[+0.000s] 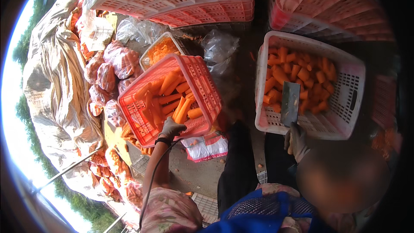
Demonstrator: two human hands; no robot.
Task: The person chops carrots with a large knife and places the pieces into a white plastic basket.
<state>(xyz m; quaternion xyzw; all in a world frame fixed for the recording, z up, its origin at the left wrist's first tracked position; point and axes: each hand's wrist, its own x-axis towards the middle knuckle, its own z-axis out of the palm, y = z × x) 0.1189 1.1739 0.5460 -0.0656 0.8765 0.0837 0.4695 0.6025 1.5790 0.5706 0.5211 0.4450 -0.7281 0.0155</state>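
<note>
My left hand, in a grey glove, reaches over the near rim of a red plastic crate that holds peeled whole carrots. Its fingers are at the lower ends of two upright carrots; whether they close on them is hard to tell. My gloved right hand grips the handle of a cleaver, its broad blade upright over the near side of a white plastic crate. Cut carrot chunks fill much of that crate.
Stacked red crates stand beyond, with more at the upper right. A smaller crate of orange peelings, clear plastic bags and filled bags lie around the red crate. A large cloth-covered heap is at the left.
</note>
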